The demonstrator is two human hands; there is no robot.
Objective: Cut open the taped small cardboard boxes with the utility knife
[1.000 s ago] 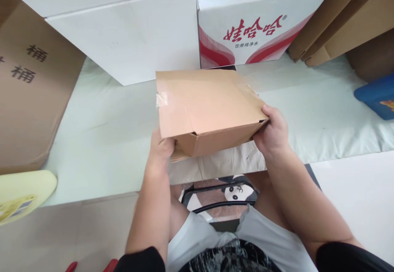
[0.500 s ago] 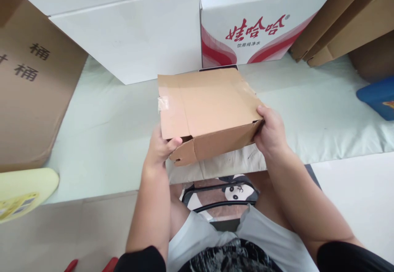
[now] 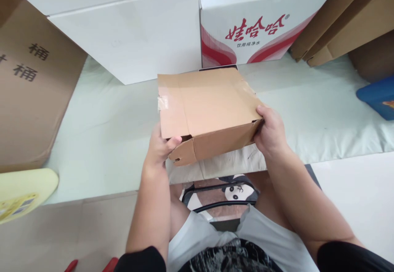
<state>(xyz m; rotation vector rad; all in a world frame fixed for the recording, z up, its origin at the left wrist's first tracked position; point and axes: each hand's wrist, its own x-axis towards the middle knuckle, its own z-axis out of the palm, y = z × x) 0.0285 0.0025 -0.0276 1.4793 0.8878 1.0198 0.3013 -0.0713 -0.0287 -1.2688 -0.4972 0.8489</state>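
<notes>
A person holds a small brown box (image 3: 215, 104) in both hands, in front of the red-and-white carton (image 3: 217, 26), on the person's side of it and slightly to its left. The box is tilted, with its broad top face up and a strip of clear tape (image 3: 163, 103) at its left edge. At the near left corner a flap (image 3: 184, 153) stands out from the side, leaving a dark gap under the top.

The left hand (image 3: 158, 147) is partly closed on the left end, its thumb lying by the flap; its other fingers are mostly hidden. The right hand (image 3: 272, 130) is curled around the near right corner, thumb on top and fingers underneath. Whether the box touches the pale green cloth (image 3: 101, 136) below cannot be told.

A white box (image 3: 132, 42) stands just left of the carton, and a big brown carton (image 3: 33, 108) farther left. Right of the carton are some cardboard boxes (image 3: 347, 30) and, farther out, a blue container (image 3: 377, 99). A dark-edged thing (image 3: 219, 67), mostly hidden, shows just in front of the carton.
</notes>
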